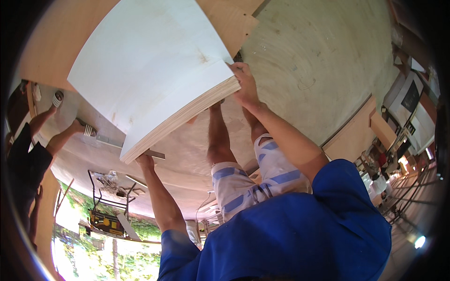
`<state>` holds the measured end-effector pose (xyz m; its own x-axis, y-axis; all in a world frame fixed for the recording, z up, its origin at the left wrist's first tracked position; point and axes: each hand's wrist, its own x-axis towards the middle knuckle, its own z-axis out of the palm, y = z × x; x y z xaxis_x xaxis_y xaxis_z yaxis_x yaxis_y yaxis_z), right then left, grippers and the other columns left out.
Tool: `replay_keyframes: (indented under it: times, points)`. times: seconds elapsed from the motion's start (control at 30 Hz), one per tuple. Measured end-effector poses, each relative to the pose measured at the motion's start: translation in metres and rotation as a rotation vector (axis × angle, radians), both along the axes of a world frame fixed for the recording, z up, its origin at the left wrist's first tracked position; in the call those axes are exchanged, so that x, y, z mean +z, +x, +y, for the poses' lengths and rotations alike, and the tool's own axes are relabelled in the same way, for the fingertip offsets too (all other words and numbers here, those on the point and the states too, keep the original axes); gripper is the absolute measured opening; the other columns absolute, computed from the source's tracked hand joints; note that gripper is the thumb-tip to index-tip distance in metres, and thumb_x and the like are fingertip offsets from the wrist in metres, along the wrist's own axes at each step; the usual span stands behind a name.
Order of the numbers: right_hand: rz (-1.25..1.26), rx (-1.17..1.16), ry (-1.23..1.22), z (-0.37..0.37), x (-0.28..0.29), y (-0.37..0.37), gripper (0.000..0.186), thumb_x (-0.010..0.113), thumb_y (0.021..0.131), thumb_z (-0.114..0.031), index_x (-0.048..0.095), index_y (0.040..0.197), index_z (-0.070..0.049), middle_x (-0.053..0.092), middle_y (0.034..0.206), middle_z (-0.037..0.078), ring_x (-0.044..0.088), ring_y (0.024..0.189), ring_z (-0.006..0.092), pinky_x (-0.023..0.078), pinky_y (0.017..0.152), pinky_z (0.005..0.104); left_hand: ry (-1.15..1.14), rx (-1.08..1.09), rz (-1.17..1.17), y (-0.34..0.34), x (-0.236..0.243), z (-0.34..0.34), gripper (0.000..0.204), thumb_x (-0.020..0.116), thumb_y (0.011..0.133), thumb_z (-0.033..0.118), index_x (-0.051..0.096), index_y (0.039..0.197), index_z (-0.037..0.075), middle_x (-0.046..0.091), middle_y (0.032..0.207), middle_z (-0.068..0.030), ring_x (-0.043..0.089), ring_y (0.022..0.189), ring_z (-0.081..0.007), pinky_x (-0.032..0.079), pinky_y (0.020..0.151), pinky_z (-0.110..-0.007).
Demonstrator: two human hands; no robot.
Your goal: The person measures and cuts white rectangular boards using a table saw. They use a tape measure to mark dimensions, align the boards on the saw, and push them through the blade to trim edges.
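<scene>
A stack of plywood panels [154,75] with a white top face spreads out in front of me, its layered near edge towards my body. At the stack's near right corner, my right hand [244,84] is closed on the edge, the thumb side near the top face. My left hand [146,160] grips the near left corner from below, and its fingertips are hidden under the panels. Close beside my left hand a short flat strip [155,154] sticks out under the stack.
Bare wood sheets [51,47] lie beyond the stack. At the left, another person [35,150] in dark clothes and striped sandals stands nearby. A yellow-black machine with a tubular frame [108,222] stands lower left. Boards [351,126] and cluttered goods line the right side.
</scene>
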<state>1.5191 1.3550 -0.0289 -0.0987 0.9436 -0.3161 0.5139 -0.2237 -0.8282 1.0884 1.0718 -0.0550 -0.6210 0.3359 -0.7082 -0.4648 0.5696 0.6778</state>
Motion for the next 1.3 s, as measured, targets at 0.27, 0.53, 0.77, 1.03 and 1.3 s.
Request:
replay_keyframes:
  times: [0.27,0.53,0.77,1.03,1.3]
  points:
    - [-0.148,0.075,0.062,0.005,0.011,-0.004,0.049,0.074,0.067,0.0,0.064,0.115,-0.005,0.058,0.114,0.014,0.06,0.101,0.035,0.052,0.084,0.0377,0.008,0.004,0.041,0.014,-0.001,0.003,0.048,0.06,0.097,0.022,0.043,0.14,0.008,0.053,0.133,-0.0116,0.056,0.118,-0.025,0.049,0.098,-0.041]
    - [-0.36,0.245,-0.071,-0.004,-0.014,0.017,0.034,0.066,0.083,-0.007,0.062,0.117,0.001,0.064,0.116,0.022,0.059,0.115,0.034,0.049,0.089,0.0406,0.103,0.12,0.058,0.034,-0.024,-0.005,0.05,0.053,0.097,0.003,0.034,0.144,0.005,0.048,0.138,-0.0147,0.055,0.12,-0.0271,0.052,0.097,-0.039]
    - [0.157,-0.077,-0.62,0.01,-0.002,0.033,0.054,0.051,0.102,-0.017,0.029,0.15,-0.008,0.043,0.145,0.009,0.048,0.13,0.026,0.041,0.111,0.0474,0.248,0.179,0.075,0.053,0.001,0.03,0.035,0.044,0.099,-0.002,0.05,0.132,0.005,0.056,0.125,-0.0097,0.058,0.112,-0.0192,0.053,0.089,-0.035]
    - [0.114,-0.366,-0.697,0.046,0.07,0.039,0.047,0.047,0.102,-0.025,0.039,0.143,-0.006,0.049,0.139,0.011,0.049,0.128,0.0247,0.04,0.107,0.0434,-0.148,0.118,0.336,0.049,0.048,0.014,0.029,0.053,0.099,0.02,0.065,0.121,0.006,0.064,0.105,-0.0124,0.061,0.099,-0.0212,0.047,0.087,-0.035]
    - [-0.177,-0.126,-0.518,0.048,0.143,-0.024,0.071,0.048,0.098,-0.049,0.028,0.151,-0.005,0.038,0.148,0.018,0.04,0.136,0.0302,0.039,0.108,0.0468,-0.011,0.192,0.44,0.032,0.129,0.037,0.041,0.072,0.087,0.035,0.069,0.117,0.006,0.063,0.108,-0.0095,0.061,0.088,-0.0204,0.049,0.079,-0.035]
